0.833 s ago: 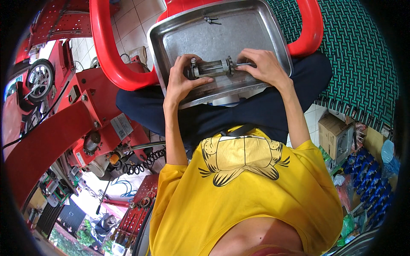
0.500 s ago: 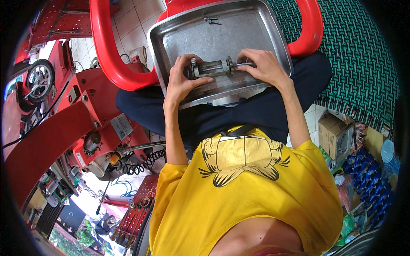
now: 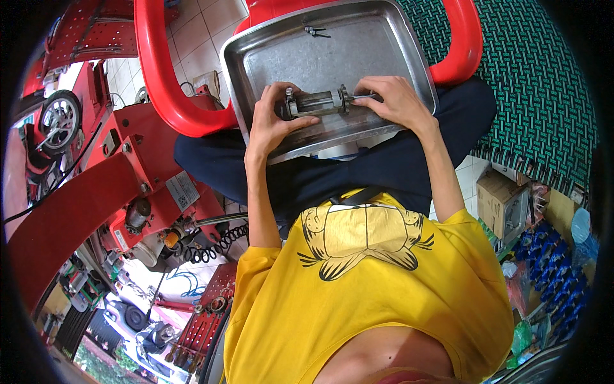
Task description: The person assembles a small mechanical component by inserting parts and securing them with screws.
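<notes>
Over the near half of a shallow steel tray [image 3: 307,61], a cylindrical dark metal part [image 3: 316,102] with lighter fittings lies sideways. My left hand [image 3: 272,118] is closed round its left end, thumb along the near side and fingers behind it. At the right end sits a toothed or notched disc. My right hand [image 3: 393,99] pinches a thin metal rod or tool [image 3: 362,97] between thumb and fingers, its tip at that disc. The rest of the rod is hidden by my fingers. A small cluster of dark pins or screws [image 3: 314,31] lies at the tray's far side.
The tray rests on a red plastic chair [image 3: 153,70] between its curved arms. Red machinery [image 3: 160,147] stands on my left, with a coiled black hose [image 3: 220,244]. A green-black patterned cover [image 3: 537,89] lies at right, near a cardboard box [image 3: 502,198] and blue packages [image 3: 553,275].
My hands and the metal part stay almost still. At the lower left, a pale vehicle with a dark wheel has come into view outside.
</notes>
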Available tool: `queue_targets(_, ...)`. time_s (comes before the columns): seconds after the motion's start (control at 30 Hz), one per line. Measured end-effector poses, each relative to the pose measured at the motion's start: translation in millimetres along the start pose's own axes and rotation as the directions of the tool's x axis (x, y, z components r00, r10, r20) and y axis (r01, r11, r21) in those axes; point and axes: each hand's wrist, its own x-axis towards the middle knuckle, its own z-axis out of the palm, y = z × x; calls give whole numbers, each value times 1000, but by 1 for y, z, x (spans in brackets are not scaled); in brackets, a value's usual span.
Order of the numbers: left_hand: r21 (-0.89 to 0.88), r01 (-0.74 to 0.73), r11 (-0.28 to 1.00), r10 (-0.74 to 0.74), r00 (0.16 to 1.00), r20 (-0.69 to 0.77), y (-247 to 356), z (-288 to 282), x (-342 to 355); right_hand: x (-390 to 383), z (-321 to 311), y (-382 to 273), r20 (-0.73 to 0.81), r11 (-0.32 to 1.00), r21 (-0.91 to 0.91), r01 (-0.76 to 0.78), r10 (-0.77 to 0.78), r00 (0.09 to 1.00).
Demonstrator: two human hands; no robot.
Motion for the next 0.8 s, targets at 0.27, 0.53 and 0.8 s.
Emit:
queue_targets(0.27,-12,-8,1000,8,1000,-12,3,0,0,1,-2,0,-25,999,-11,45,-45,999)
queue_targets(0.53,-23,-15,1000,15,1000,-4,2,0,1,1,0,3,-53,998,15,58,-57,997)
queue_targets(0.8,-58,-17,998,16,1000,-17,3,1,1,0,1,2,-65,997,35,68,-66,996)
